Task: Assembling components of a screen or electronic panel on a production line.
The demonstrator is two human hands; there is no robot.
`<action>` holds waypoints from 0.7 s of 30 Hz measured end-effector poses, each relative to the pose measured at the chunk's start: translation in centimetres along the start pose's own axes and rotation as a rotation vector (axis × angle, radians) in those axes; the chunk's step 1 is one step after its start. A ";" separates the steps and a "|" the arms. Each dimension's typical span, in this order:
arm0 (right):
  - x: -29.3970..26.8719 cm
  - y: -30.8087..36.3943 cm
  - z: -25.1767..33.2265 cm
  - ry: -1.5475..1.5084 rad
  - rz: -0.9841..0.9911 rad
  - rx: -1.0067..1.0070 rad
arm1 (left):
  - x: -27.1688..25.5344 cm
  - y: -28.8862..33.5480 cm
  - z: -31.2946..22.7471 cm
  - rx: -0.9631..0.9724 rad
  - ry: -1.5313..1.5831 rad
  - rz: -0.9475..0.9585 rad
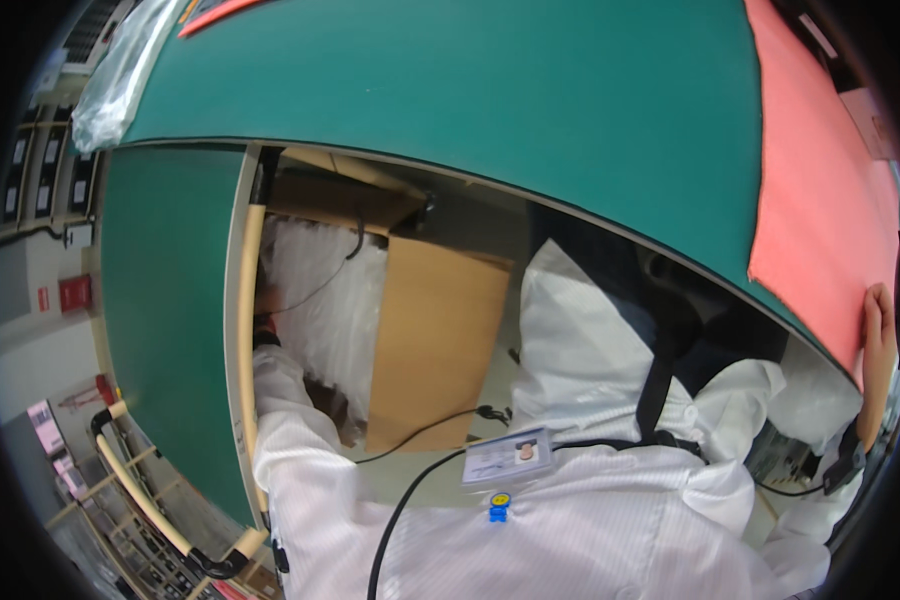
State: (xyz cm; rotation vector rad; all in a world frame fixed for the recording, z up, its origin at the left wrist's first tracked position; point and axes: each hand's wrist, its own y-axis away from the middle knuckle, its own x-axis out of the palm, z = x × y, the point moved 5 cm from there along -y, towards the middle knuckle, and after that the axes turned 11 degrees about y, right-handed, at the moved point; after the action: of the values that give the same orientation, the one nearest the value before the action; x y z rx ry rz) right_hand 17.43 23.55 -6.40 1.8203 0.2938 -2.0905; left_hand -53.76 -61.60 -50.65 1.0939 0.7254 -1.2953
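My left arm, in a white sleeve, reaches down below the table edge beside an opened brown cardboard box (438, 340). My left hand (268, 300) is dim and partly behind a cream tube (247, 330). It is next to the clear plastic wrapping (325, 300) in the box; its fingers are hidden, so I cannot tell what they touch. At the far right, my right hand (878, 322) rests at the edge of a pink mat (820, 170). Its visible fingers are extended and nothing shows in them.
A green tabletop (450, 90) spans the far side; another green surface (170, 320) lies to the left. Clear plastic sheeting (125, 85) hangs at the upper left corner. A black cable (400, 510) crosses my white coat. A cream-tubed frame (150, 490) stands at the lower left.
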 end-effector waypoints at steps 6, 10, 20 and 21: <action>-0.1 -1.1 -4.0 0.004 -0.003 -0.164 | -1.8 0.0 -0.3 0.038 0.030 -0.082; 0.6 -0.9 -3.4 -0.016 -0.046 -0.165 | -2.2 0.6 0.4 0.043 0.058 -0.154; 0.4 -1.3 -4.1 -0.123 -0.007 -0.112 | -8.4 5.2 1.9 0.113 0.216 -0.512; 0.1 -1.1 -3.7 -0.071 -0.004 -0.118 | -9.1 6.2 1.4 0.132 0.249 -0.558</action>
State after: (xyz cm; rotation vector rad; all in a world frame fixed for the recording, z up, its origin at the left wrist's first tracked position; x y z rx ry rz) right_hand 20.31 25.96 -7.12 1.6754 0.3937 -2.0885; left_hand -49.54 -59.93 -40.55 1.2202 1.2046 -1.7104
